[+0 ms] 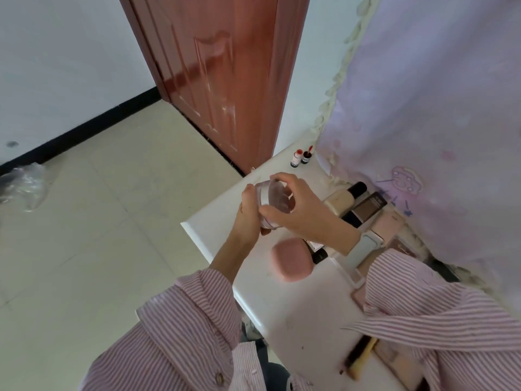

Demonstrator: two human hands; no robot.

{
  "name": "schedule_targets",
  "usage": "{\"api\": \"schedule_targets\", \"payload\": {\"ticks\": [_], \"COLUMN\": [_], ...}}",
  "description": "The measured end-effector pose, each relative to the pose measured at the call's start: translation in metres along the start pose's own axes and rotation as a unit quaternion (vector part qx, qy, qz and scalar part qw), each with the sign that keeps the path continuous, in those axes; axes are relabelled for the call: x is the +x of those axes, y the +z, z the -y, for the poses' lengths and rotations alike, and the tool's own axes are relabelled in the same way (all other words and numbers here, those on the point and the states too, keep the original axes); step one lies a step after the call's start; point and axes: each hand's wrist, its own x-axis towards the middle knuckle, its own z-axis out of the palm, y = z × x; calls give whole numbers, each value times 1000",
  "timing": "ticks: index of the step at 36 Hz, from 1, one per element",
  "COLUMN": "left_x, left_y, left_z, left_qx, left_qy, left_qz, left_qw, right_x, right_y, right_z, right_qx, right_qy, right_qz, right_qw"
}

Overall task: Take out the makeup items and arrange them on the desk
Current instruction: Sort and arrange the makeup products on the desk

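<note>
Your left hand (pixel 248 213) and right hand (pixel 293 210) are together, both clamped on the round clear-lidded jar (pixel 275 203) above the glossy white desk (pixel 282 306). A pink rounded compact (pixel 291 261) lies beneath. Beige tiled floor (pixel 98 221) and a reddish-brown wooden door (pixel 220 74) lie beyond.

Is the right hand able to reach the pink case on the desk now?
Probably not at once. The pink case lies uncovered just below it, but the right hand grips the lid of the round jar, which the left hand holds too.
</note>
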Motion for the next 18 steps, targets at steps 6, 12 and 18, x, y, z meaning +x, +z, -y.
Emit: {"api": "schedule_targets", "payload": {"ticks": [6,12,18], "left_x": [14,20,29], "left_y": [-16,-26,-27], "left_z": [-1,-1,11], "left_qx": [-69,-52,-44], "left_qy": [-160,-251,-212], "left_qz": [57,85,62], "left_qw": [983,963,974], "right_x": [6,10,13], "right_y": [-8,-7,-3], "right_z": [-3,-14,-15], "right_qx": [-158,-251,-52], "right_qy": [-114,-155,19], "right_qz": [58,102,58], "right_qw": [979,950,997]}}
